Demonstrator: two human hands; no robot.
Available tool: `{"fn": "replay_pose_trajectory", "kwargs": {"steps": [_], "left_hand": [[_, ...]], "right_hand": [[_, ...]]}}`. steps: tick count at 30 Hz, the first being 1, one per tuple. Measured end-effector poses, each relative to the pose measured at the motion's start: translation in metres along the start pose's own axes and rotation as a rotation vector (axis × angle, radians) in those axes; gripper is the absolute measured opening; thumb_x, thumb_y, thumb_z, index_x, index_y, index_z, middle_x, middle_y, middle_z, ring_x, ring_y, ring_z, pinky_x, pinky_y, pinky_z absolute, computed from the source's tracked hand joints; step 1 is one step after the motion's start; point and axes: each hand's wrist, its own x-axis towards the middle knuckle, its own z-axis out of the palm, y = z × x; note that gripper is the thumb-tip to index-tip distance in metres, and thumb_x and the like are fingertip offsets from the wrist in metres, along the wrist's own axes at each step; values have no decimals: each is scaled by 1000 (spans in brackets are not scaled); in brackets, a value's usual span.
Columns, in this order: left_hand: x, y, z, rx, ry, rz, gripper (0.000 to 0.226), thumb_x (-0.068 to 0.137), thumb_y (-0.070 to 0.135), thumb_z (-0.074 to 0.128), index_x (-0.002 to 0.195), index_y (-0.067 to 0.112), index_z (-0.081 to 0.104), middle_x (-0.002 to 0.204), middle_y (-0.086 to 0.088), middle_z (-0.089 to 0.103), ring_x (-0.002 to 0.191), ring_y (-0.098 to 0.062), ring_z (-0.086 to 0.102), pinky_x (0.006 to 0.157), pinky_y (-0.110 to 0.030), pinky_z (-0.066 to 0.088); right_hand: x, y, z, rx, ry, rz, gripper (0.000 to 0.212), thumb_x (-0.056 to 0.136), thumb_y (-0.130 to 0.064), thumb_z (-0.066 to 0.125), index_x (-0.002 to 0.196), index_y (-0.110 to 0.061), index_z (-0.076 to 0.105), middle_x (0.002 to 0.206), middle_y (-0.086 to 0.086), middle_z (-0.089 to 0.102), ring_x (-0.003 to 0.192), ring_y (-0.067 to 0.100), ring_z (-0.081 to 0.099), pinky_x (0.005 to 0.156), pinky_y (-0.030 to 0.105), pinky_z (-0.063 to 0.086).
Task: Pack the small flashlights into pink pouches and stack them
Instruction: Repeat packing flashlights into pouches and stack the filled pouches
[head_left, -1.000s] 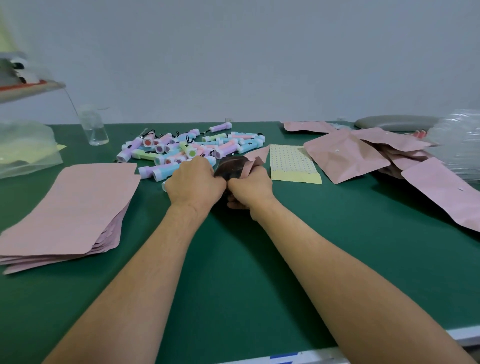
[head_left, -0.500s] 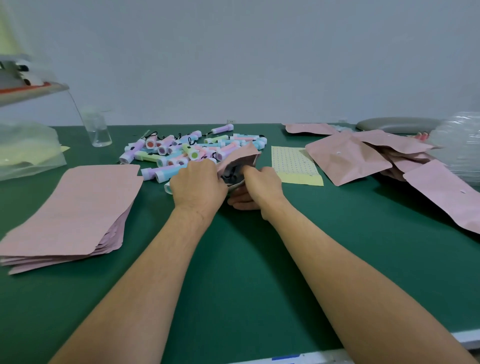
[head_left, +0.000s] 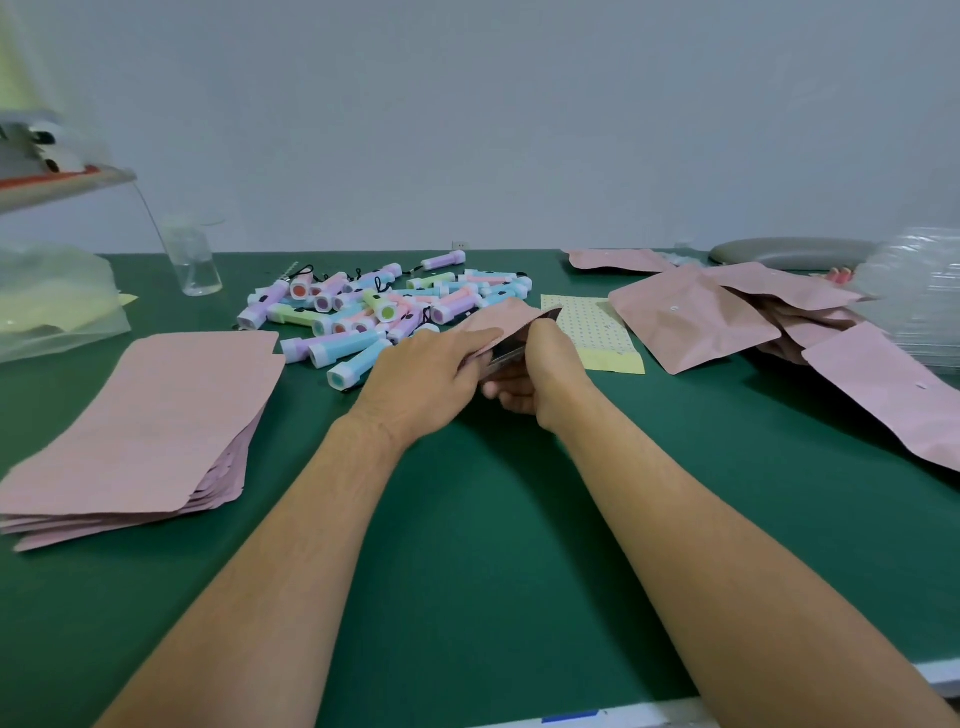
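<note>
Left of the left grip (head_left: 421, 379), stack of flat pouches (head_left: 145, 415) on the green surface (head_left: 493, 519). Pinching one pink pouch (head_left: 496, 323) at its open mouth with left grip and right grip (head_left: 543, 364), fingers curled. Just beyond, heaped small flashlights (head_left: 374, 306); further right, filled pouches (head_left: 696, 317).

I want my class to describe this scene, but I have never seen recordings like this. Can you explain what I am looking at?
There is no machine here: a person works with bare hands. Every picture comes from one camera worn on the person's head, looking forward and down; the last one shows the present moment. The left hand and right hand both hold one pink pouch at its open mouth; what is inside cannot be seen. On the green table lie a pile of small flashlights, a stack of flat pouches at the left, a loose heap of pouches at the right, and a dotted yellow sheet.
</note>
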Motion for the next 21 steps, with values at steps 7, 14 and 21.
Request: {"fn": "replay_pose_trajectory", "kwargs": {"steps": [7,14,21], "left_hand": [[-4,-4,-3,-8,-62,80,45,107,43,48,152,38,44,129,6,67,111,-25,62,88,-44,53],[-5,-15,-3,-22,47,11,45,112,24,38,154,41,46,127,-4,71,108,-30,63,91,-49,53],[-1,-23,2,-104,262,63,28,106,29,60,127,21,76,115,-3,62,111,-25,54,90,-42,49]], "right_hand": [[4,-5,-7,-69,-54,-75,25,92,-29,50,99,-16,70,64,-1,73,62,19,75,52,27,57],[5,-7,-30,-491,-88,-337,54,69,-67,79,93,-19,73,77,-2,77,67,20,76,58,32,49],[18,-7,-64,-828,75,-965,75,69,-45,94,132,-35,54,119,-12,58,75,6,66,78,17,52]]}}
